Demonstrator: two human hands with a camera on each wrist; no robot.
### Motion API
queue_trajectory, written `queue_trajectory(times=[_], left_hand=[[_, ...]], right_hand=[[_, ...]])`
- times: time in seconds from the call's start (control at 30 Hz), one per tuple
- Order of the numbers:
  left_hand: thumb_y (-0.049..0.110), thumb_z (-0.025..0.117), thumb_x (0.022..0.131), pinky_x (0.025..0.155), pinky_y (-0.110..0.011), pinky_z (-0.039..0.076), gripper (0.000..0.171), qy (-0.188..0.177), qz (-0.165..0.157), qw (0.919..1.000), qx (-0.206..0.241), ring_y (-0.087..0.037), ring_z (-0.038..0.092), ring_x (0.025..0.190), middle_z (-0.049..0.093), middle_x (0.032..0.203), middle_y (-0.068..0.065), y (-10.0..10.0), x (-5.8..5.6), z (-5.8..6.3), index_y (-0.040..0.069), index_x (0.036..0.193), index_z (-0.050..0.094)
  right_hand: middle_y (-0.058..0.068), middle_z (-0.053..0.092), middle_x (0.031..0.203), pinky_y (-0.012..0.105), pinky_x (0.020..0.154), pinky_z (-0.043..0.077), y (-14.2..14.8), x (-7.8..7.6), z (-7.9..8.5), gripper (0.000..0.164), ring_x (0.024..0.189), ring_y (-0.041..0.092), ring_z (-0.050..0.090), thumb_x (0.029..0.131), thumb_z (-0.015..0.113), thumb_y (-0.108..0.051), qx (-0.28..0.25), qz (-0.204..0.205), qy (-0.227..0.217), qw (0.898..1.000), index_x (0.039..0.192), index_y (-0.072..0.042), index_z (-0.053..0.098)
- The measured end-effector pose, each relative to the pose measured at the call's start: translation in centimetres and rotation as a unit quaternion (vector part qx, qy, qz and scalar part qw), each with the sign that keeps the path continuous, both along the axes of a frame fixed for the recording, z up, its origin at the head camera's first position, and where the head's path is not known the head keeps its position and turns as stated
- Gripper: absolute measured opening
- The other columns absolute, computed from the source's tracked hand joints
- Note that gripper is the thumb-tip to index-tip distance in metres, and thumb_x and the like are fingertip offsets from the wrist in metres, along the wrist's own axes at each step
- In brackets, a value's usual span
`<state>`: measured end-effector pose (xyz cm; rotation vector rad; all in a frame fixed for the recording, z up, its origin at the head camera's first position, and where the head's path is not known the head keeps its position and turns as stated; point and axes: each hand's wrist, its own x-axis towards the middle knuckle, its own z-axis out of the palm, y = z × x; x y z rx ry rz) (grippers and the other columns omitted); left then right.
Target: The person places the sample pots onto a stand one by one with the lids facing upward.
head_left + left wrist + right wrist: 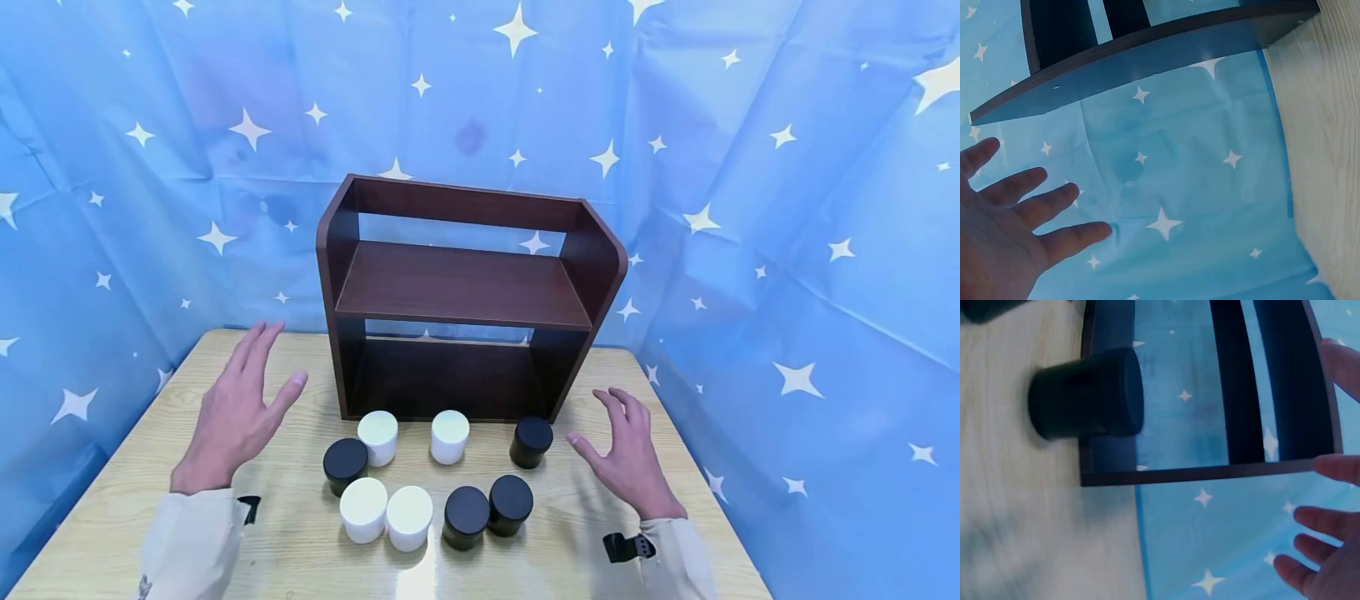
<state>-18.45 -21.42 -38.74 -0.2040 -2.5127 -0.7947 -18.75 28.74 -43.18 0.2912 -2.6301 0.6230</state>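
Several white lidded jars stand on the table, among them one at the front (408,518) and one by the shelf (449,437). Several black lidded jars stand with them; the nearest to my right hand (628,458) is the black jar (531,442) at the shelf's right front corner, large in the right wrist view. That hand hovers to its right, fingers spread and holding nothing. On the other side my left hand (234,408) is raised left of the jars, fingers extended, thumb apart, its palm bare in the left wrist view. Behind the jars stands a dark brown two-tier shelf (465,283), both tiers bare.
The light wooden table (292,567) carries everything. A blue star-patterned cloth (465,100) hangs behind it and along both sides. Black straps (628,547) circle my wrists over pale sleeves.
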Motion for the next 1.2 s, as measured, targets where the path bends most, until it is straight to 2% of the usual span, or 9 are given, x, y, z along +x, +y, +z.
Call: queue_trajectory(times=[0.1,0.17,0.33,0.43,0.63,0.9,1.1,1.2], left_hand=[[0.041,0.056,0.1,0.1,-0.074,0.036,0.072,0.002,-0.008,0.9997,0.023,-0.048,0.035,0.144,0.029,0.163,-0.021,0.3,-0.4,-0.1,0.019,0.161,0.023],[0.039,0.057,0.1,0.1,-0.072,0.037,0.072,0.011,-0.008,0.9991,0.04,-0.046,0.039,0.141,0.034,0.159,-0.022,0.5,-0.7,-0.3,0.019,0.16,0.024],[0.028,0.059,0.097,0.097,-0.068,0.04,0.068,0.062,0.002,0.9951,0.077,-0.044,0.049,0.13,0.049,0.144,-0.024,1.0,-1.6,-0.6,0.015,0.158,0.03],[0.024,0.059,0.097,0.099,-0.068,0.04,0.065,0.09,0.003,0.9918,0.091,-0.045,0.05,0.129,0.052,0.141,-0.026,1.0,-2.3,-0.4,0.013,0.156,0.034],[0.02,0.059,0.096,0.103,-0.062,0.042,0.061,0.12,0.014,0.9854,0.12,-0.043,0.052,0.129,0.055,0.142,-0.024,0.7,-3.2,0.4,0.012,0.153,0.039],[0.024,0.057,0.099,0.105,-0.063,0.042,0.058,0.111,0.009,0.9851,0.131,-0.042,0.051,0.132,0.054,0.143,-0.023,0.6,-3.9,1.0,0.017,0.154,0.039],[0.027,0.053,0.103,0.108,-0.064,0.041,0.055,0.091,-0.012,0.9837,0.155,-0.043,0.05,0.135,0.049,0.15,-0.02,0.7,-5.0,1.4,0.02,0.155,0.036],[0.031,0.05,0.104,0.109,-0.064,0.04,0.056,0.08,-0.017,0.9849,0.153,-0.044,0.049,0.136,0.046,0.154,-0.018,0.9,-5.7,1.7,0.021,0.157,0.034]], right_hand=[[0.024,0.038,0.15,0.067,0.103,0.039,-0.3,0.4,-0.7,0.073,0.137,0.043,0.03,0.086,0.078,-0.035,-0.013,-0.003,-0.014,1.0,0.145,-0.005,0.045],[0.023,0.038,0.149,0.067,0.103,0.039,-0.5,0.5,-1.0,0.073,0.137,0.043,0.03,0.087,0.077,-0.036,-0.019,-0.004,-0.019,1.0,0.145,-0.005,0.045],[0.024,0.04,0.148,0.065,0.104,0.038,-0.5,0.7,-1.6,0.072,0.137,0.043,0.031,0.087,0.077,-0.036,-0.026,-0.003,-0.02,0.999,0.144,-0.005,0.047],[0.024,0.041,0.147,0.064,0.104,0.037,-0.5,0.9,-1.8,0.073,0.136,0.043,0.032,0.086,0.077,-0.036,-0.029,-0.004,-0.02,0.999,0.144,-0.004,0.047],[0.022,0.04,0.148,0.065,0.104,0.037,-0.5,1.3,-2.3,0.073,0.137,0.042,0.031,0.088,0.075,-0.04,-0.036,-0.015,-0.042,0.998,0.146,-0.006,0.046],[0.021,0.041,0.149,0.065,0.105,0.037,-0.7,1.6,-2.5,0.072,0.138,0.04,0.031,0.089,0.073,-0.042,-0.052,-0.018,-0.059,0.997,0.146,-0.007,0.046],[0.02,0.045,0.146,0.064,0.105,0.037,-1.0,1.9,-2.8,0.071,0.137,0.04,0.033,0.088,0.076,-0.038,-0.068,-0.008,-0.046,0.997,0.144,-0.006,0.048],[0.02,0.046,0.145,0.063,0.105,0.037,-1.0,2.0,-3.1,0.07,0.137,0.041,0.034,0.086,0.077,-0.036,-0.072,-0.008,-0.043,0.996,0.143,-0.006,0.049]])
